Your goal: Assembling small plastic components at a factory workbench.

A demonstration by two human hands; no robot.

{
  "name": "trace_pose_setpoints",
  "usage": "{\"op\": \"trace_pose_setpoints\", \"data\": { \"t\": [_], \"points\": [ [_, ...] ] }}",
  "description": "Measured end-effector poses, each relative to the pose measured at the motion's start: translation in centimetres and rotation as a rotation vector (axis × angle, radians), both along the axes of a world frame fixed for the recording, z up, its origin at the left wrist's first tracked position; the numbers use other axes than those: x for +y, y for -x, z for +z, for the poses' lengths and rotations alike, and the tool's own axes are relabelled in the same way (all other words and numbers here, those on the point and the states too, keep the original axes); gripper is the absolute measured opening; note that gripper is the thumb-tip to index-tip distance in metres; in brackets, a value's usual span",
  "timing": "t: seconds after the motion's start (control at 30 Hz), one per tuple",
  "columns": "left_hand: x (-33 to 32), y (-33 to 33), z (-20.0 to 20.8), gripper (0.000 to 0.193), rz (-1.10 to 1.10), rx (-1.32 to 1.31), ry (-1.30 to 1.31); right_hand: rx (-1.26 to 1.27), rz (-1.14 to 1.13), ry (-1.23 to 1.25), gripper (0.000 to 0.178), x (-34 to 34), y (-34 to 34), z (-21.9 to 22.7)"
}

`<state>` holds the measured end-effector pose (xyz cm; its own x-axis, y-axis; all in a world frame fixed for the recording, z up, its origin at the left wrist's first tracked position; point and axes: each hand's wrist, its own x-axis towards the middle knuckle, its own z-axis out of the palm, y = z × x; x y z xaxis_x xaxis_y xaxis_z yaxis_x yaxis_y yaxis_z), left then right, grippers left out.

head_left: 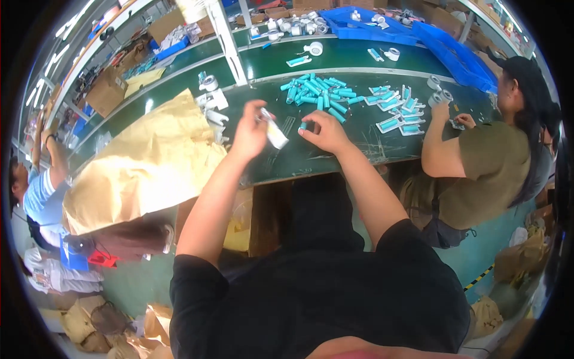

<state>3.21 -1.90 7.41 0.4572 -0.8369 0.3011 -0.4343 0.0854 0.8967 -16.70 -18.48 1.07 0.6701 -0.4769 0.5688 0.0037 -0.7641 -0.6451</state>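
My left hand (pixel 249 133) is closed around a white plastic casing (pixel 277 137), a narrow, tray-like part tilted over the bench. Beside it, my right hand (pixel 327 133) pinches a small teal cylinder (pixel 303 126), probably a battery cell, between thumb and fingertips; most of it is hidden. Just beyond my right hand lies a loose heap of teal cells (pixel 311 90). To the right of that heap are several white casings with teal cells in them (pixel 390 124). White plastic parts (pixel 216 116) lie to the left, partly against brown paper.
Brown paper (pixel 143 161) covers the bench's left part. Behind the green bench (pixel 269 161) runs a green conveyor (pixel 263 60) with white round-headed parts and blue trays (pixel 368 30). A co-worker (pixel 490 143) handles parts at right; another person (pixel 45 185) is far left. A metal post (pixel 227 42) stands ahead.
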Motion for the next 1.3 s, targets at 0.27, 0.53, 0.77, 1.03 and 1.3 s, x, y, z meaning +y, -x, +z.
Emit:
{"op": "trace_pose_setpoints", "data": {
  "t": [0.27, 0.53, 0.77, 1.03, 1.3],
  "points": [
    [3.5, 2.8, -4.9, 0.044, 0.374, -0.992, 0.014, 0.141, -0.065, 0.153, 0.039, 0.2, -1.1, 0.3],
    [5.2, 4.1, -5.1, 0.011, 0.053, -0.816, -0.054, 0.223, -0.168, 0.324, 0.047, 0.3, -1.5, -0.4],
    [3.7, 2.3, -4.0, 0.011, -0.142, -0.905, -0.254, 0.289, -0.171, 0.263, 0.049, 0.4, -1.7, -0.7],
    [2.1, 3.0, -1.6, 0.012, -0.279, -1.076, -0.356, 0.299, -0.043, 0.223, 0.046, 0.0, -0.9, -0.1],
    [1.6, 2.1, -2.1, 0.014, -0.331, -1.185, -0.259, 0.285, -0.025, 0.209, 0.043, -0.3, -1.0, -0.3]
  ]
}}
